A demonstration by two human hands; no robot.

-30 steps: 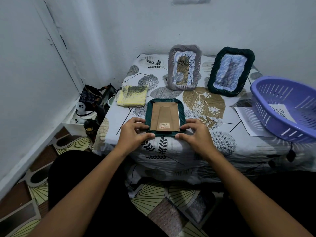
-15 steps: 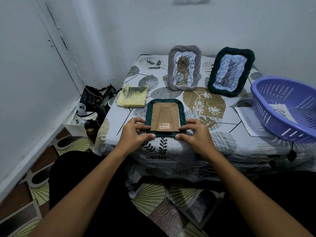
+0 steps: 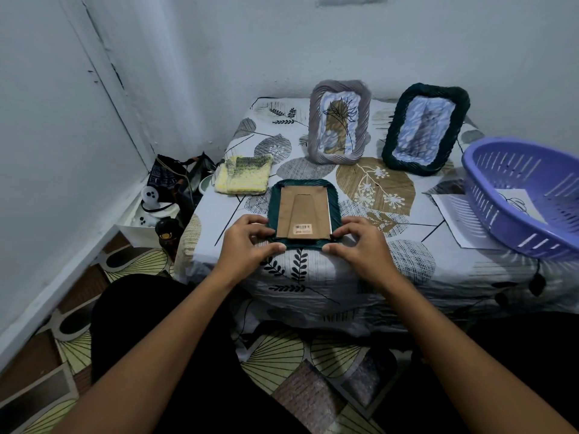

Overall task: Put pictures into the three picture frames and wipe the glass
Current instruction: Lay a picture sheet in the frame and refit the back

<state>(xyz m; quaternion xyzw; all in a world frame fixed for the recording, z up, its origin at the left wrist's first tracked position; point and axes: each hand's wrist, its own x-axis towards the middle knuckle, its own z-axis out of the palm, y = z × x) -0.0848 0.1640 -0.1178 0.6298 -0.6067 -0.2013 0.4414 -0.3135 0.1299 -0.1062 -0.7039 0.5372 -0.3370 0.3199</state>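
Green frame (image 3: 303,214): lies face down at the worktop's (image 3: 438,261) near edge, at 6 o'clock from the grey frame, brown backing board (image 3: 302,216) up.
Left hand (image 3: 247,242): fingers curled, pinching the green frame's near left corner.
Right hand (image 3: 360,245): fingers curled, pinching the near right corner.
Grey frame (image 3: 340,122): stands upright at 12 o'clock, a leaf picture inside.
Dark frame (image 3: 424,130): stands tilted at 1 o'clock, picture inside.
Cloth (image 3: 242,175): yellow, folded, at 10 o'clock from the green frame.
Basket (image 3: 526,195): purple, at 3 o'clock, paper inside; a sheet (image 3: 454,214) lies partly under it.
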